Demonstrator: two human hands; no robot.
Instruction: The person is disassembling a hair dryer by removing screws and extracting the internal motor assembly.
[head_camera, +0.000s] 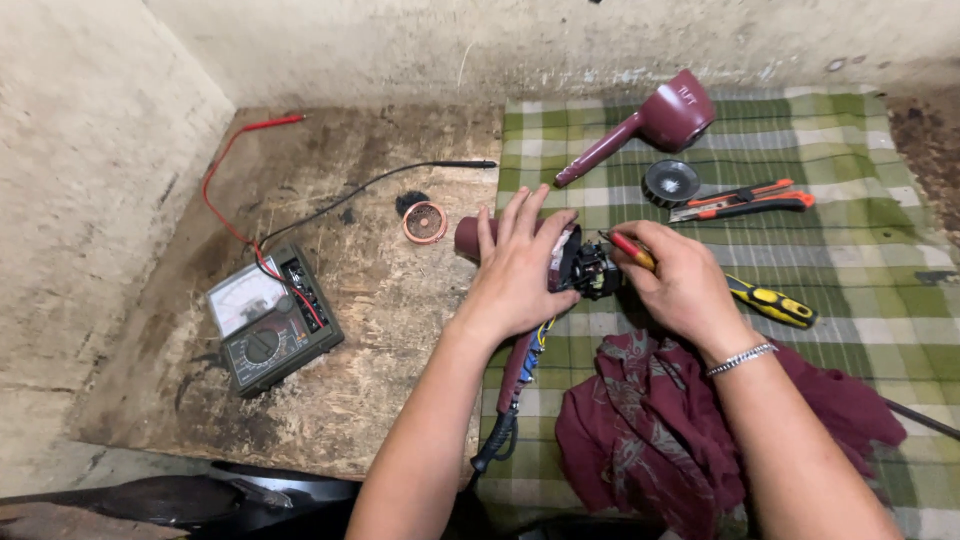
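Observation:
My left hand (520, 270) presses down on an opened maroon hair dryer body (468, 236) lying on the green checked cloth (850, 240). Its black motor part (592, 272) sticks out between my hands, and coloured wires run down its handle (522, 365). My right hand (680, 285) grips a small red-and-yellow handled tool (632, 250) with its tip at the motor part. The detached maroon dryer shell half (650, 125) lies further back on the cloth.
An analog multimeter (270, 318) with red and black leads sits on the worn wooden board at left. A round orange grille (425, 221), a black fan part (671, 181), an orange utility knife (745, 201), a yellow-black screwdriver (775, 302) and a maroon rag (660, 420) surround my hands.

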